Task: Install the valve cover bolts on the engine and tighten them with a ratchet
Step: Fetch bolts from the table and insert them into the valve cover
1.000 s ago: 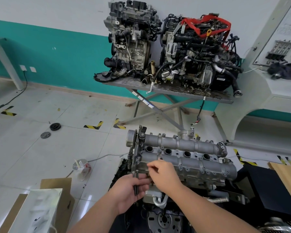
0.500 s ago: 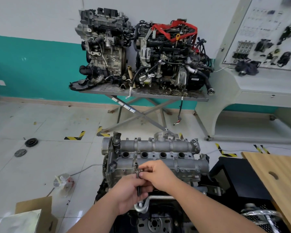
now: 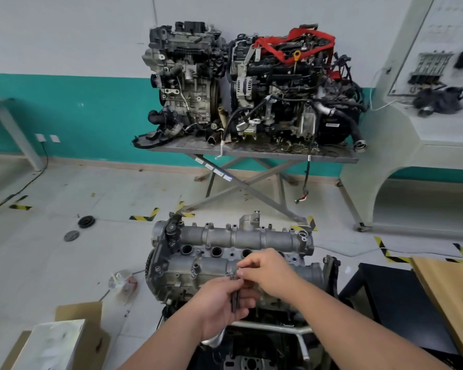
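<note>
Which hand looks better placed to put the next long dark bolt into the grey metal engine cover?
Probably the right hand: its fingertips pinch the head of one bolt. The left hand grips the bundle of long dark bolts over the grey metal valve cover.

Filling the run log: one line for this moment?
left hand holds bolts | right hand pinches one | over valve cover | no ratchet seen

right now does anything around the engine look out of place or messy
Yes, on the floor left of the engine: a crumpled plastic cup lies tipped over, and two dark round parts sit loose farther left. The left hand holds bolts; nothing there looks wrong.
</note>
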`<state>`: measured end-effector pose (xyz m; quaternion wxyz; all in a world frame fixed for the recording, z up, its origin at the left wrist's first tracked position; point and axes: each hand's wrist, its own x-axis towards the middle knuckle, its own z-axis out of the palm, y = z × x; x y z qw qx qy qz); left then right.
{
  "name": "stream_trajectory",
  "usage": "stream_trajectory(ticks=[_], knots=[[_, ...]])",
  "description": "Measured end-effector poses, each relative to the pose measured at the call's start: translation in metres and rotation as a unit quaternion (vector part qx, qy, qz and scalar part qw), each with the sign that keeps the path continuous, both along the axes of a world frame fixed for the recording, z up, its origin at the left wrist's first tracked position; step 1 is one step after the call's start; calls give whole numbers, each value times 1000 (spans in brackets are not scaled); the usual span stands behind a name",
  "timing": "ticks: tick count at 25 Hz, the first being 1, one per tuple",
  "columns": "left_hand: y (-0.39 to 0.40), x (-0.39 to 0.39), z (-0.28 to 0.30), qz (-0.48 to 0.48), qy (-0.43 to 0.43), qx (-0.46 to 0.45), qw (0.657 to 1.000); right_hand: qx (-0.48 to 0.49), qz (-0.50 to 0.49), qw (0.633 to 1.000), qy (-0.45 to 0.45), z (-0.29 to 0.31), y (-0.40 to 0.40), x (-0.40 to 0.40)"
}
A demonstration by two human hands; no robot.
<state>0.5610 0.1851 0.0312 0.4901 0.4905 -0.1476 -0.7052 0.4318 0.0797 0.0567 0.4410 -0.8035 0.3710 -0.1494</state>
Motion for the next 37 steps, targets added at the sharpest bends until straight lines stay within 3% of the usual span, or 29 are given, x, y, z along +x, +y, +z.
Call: stream_trajectory(ticks=[7,10,20,24,29,37], knots=[[-11,5,0,-26,-76,23,996,16,-13,1000,-13,1,-7,-1],[-14,7,0,-27,-74,19,997,20,-23,1000,2,3,-8,3],[17,48,-13,-15,-53,29,998,59,71,995,46,6,8,52],[42,76,-30,5,-56,56,997,-78,74,991,78,5,20,95],[69,106,-48,90,-72,137,984,-251,194,932,173,-13,46,155],[82,133,-53,131,-67,128,981,-237,215,924,207,-27,49,188]])
